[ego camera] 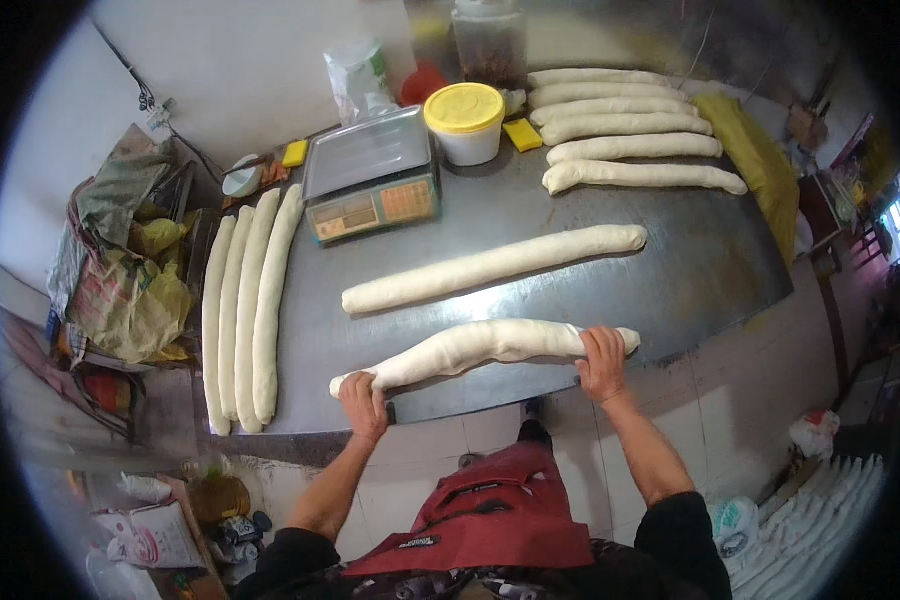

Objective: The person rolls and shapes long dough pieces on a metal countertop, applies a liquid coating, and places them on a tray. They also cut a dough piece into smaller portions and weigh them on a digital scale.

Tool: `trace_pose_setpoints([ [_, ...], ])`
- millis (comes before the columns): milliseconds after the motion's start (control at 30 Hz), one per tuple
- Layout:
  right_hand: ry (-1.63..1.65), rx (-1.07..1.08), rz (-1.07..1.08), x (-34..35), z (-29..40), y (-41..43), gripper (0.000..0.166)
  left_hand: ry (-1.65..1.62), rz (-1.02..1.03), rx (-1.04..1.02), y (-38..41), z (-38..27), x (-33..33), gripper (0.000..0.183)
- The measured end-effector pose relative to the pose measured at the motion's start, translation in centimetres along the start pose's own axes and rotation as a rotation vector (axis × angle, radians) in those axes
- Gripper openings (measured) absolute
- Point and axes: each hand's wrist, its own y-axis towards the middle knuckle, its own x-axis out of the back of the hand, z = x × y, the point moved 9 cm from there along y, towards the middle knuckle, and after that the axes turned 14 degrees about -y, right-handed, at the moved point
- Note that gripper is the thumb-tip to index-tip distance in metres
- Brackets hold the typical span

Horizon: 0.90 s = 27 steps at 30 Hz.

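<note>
A thick, uneven roll of pale dough (480, 343) lies along the near side of a metal-topped table (690, 292). My left hand (365, 406) is closed over its left end, leaving a small tip poking out. Close to the right end, my right hand (604, 364) wraps over the dough with the fingers on top. The roll bulges in the middle and thins under both hands. Just beyond it rests a smoother, straighter dough roll (495, 268), slightly slanted and touched by neither hand.
Several long dough rolls (268, 300) lie side by side at the left; several more (630, 146) are lined up at the back right. A digital scale (367, 176) stands beside a white tub with a yellow lid (464, 124). Yellow cloth (750, 165) drapes over the table's right end.
</note>
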Motion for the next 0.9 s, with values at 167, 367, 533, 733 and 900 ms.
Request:
trace_pose_setpoints([
  [167, -0.032, -0.162, -0.035, -2.0, 4.6, 0.4, 0.042, 0.073, -0.124, 0.007, 0.9, -8.0, -4.8, 0.030],
  [367, -0.107, -0.050, 0.007, -4.6, 6.6, 3.1, 0.032, 0.181, -0.020, -0.065, 5.3, -8.7, -7.8, 0.028],
  [533, -0.130, -0.015, 0.077, -8.4, 4.5, 7.4, 0.031, 0.253, 0.065, -0.106, 9.8, -5.6, -9.6, 0.014],
  [733, -0.001, 0.020, 0.094, -5.2, 5.5, 6.8, 0.034, 0.154, 0.047, -0.119, 5.8, -6.5, -6.8, 0.021],
  [900, 0.005, -0.045, -0.005, -2.6, 9.1, 2.9, 0.044, 0.049, 0.021, -0.048, 1.6, -10.4, -7.2, 0.044],
])
